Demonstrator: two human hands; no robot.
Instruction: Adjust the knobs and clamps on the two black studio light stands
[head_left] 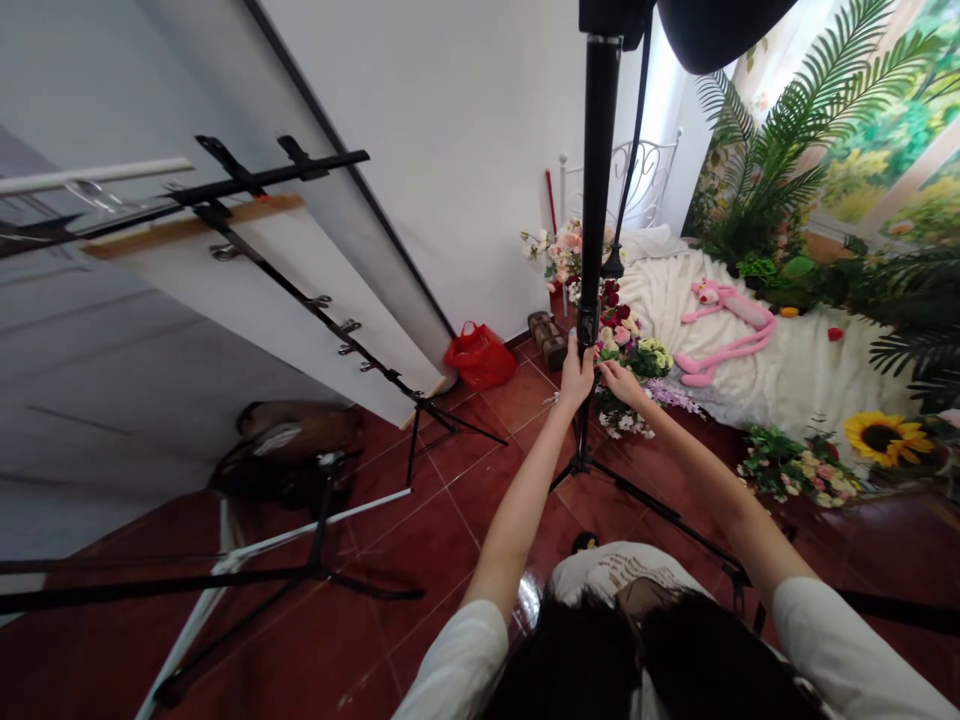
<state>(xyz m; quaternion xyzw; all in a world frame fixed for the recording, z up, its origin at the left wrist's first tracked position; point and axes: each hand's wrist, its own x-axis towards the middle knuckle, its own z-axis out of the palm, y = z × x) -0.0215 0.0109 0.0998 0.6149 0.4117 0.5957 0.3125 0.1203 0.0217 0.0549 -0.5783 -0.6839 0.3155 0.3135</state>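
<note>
I had the left hand (577,378) wrapped around the tall black metal stand (600,170), at the lower joint of its upright column, right of centre; the right hand (618,381) was just beside it with fingers bent, and I could not tell whether they touched the joint. My worry was the bulky black head (720,30) up top: if the joint slackened under a loose grip, I judged, the upper tube could drop and pinch fingers. The dangling black cable (613,263) could snag as well. To the far right, mixed artificial flowers (622,335) and the cream plush-covered bed (810,370) left little room. The dark red tiled floor (469,460) was more open to the left, bounded by a crumpled red plastic bag (480,357) and a hanging white sheet (337,280); nearer, the stand's spread black legs (637,491) could have tripped a foot.
</note>
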